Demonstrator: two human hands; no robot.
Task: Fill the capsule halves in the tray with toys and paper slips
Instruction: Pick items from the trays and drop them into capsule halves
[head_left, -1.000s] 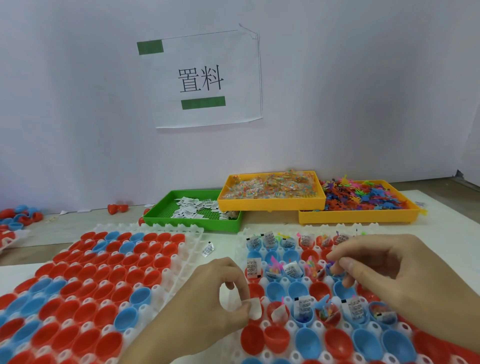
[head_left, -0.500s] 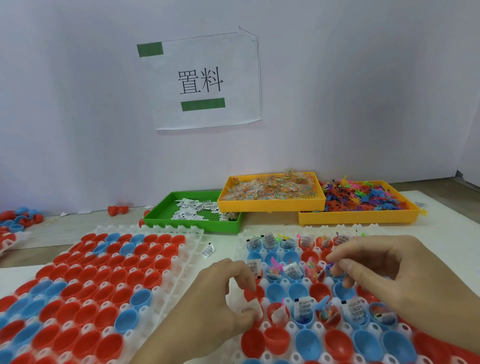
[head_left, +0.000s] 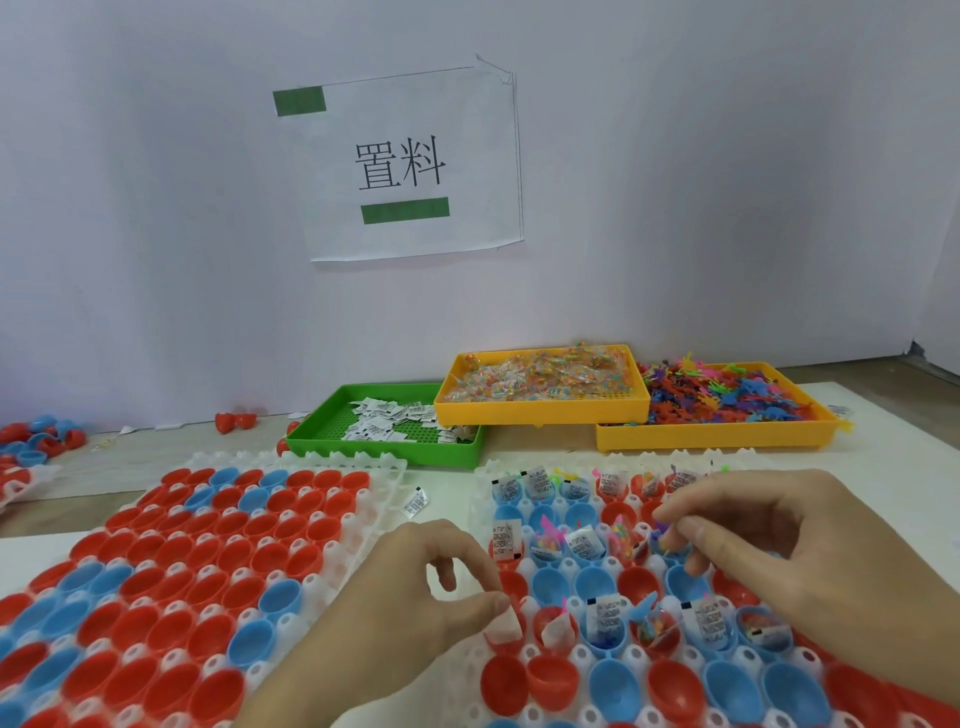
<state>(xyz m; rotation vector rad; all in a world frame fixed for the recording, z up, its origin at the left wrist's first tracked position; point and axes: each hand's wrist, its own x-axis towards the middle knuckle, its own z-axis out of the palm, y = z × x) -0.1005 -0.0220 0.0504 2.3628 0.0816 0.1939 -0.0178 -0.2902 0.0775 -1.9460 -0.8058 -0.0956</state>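
Since half a second ago I log little movement: the left hand (head_left: 415, 587) has kept its pinch on a white paper slip (head_left: 503, 626) at the left edge of the right-hand white tray (head_left: 480, 691), index finger now lifted a touch higher above the thumb; the right hand (head_left: 810, 551) stays over the tray's middle rows, fingers curled, a small purple toy (head_left: 661, 527) pinched at the fingertips above a blue capsule half (head_left: 675, 553). Contents of that tray: red and blue capsule halves; the far rows and part of a nearer row carry printed slips and coloured toys, the nearest rows show bare cups; one red capsule half (head_left: 557, 626) just right of the pinched slip already holds a folded slip. Item beside it: a second white tray (head_left: 384, 467) on the left, filled with red and blue halves, none visibly loaded; one loose printed slip (head_left: 415, 501) lies on the table between the two trays. Behind, left to right: a green tray (head_left: 384, 447) of slips; a yellow tray (head_left: 540, 410) of bagged bead-like pieces, resting partly on its neighbours; a second yellow tray (head_left: 711, 436) of mixed plastic figures. On the wall: a paper sign (head_left: 410, 161) with two green strips; loose capsule halves (head_left: 36, 436) lie at far left.
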